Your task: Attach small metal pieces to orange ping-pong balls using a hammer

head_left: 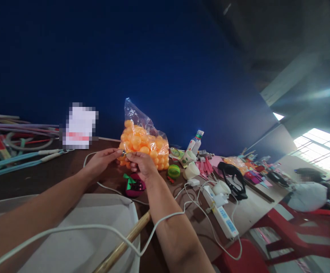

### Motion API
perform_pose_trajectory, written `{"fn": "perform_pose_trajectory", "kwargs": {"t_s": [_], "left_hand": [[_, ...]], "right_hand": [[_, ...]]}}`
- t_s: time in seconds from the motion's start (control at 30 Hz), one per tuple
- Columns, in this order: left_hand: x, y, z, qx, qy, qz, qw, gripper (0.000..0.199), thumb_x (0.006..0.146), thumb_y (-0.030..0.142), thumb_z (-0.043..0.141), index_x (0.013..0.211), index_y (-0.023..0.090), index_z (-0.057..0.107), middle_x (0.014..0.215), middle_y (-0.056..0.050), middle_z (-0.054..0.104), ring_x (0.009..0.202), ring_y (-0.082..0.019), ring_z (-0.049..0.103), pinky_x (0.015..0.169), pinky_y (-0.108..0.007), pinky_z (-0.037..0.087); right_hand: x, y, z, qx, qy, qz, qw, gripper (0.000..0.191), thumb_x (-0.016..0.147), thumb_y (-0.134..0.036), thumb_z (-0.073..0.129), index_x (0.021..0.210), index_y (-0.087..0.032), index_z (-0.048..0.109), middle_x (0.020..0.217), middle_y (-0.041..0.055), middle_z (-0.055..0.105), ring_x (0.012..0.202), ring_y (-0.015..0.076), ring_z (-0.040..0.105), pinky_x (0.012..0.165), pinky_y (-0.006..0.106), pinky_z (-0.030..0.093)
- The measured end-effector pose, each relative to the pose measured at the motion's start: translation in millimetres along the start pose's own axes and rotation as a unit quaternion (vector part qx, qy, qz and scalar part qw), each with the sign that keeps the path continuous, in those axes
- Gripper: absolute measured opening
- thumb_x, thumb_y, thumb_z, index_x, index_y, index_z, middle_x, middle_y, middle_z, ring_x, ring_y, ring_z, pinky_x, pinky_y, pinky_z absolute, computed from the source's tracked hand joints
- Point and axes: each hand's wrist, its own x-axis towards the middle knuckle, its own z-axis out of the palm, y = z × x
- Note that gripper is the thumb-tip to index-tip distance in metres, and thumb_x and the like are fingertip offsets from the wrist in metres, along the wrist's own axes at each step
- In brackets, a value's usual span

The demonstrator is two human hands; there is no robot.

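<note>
Head view: a person's L hand (105,158) and R hand (142,163) meet near ctr of frame, fingertips pinching a small shiny piece (123,152) btwn them; too tiny to tell what it is. Right behind, a clear plastic bag (144,142) stands w/ lots of orange balls. Just below the hands, a purple-and-green trinket (135,185) lies on the dark brown table (53,170); a watermelon-striped ball (174,172) sits to its right. Lower left: a shallow white box (105,216), w/ a wooden stick (119,248) slanting past its edge. Ctr right: white power strip (223,216), cables, plastic bottle (196,142), black head strap (235,182). Lower right: red plastic chairs (304,231). Blue partition (110,57) fills upper left.
</note>
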Motion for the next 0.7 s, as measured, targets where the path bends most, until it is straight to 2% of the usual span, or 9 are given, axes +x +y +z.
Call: {"fn": "perform_pose_trajectory", "kwargs": {"t_s": [0.43,0.7], "left_hand": [[0.7,-0.1,0.7,0.023,0.018,0.018,0.999,0.035,0.062,0.042,0.079,0.085,0.017,0.071,0.072,-0.003,0.071,0.060,-0.013,0.063,0.059,-0.023,0.051],[-3.1,3.6,3.0,0.029,0.023,0.008,0.999,0.037,0.062,0.043,0.079,0.088,0.016,0.071,0.069,-0.002,0.069,0.058,-0.014,0.061,0.057,-0.025,0.051]], "right_hand": [[4.1,4.2,-0.2,0.013,0.007,-0.005,1.000,0.023,0.055,-0.024,0.082,0.063,-0.012,0.063,0.060,0.0005,0.062,0.042,0.0021,0.039,0.036,0.015,0.026],[6.0,5.7,-1.7,-0.001,0.002,-0.014,1.000,0.023,0.057,-0.026,0.081,0.063,-0.012,0.063,0.059,-0.0001,0.061,0.040,0.0018,0.037,0.036,0.015,0.024]]}}
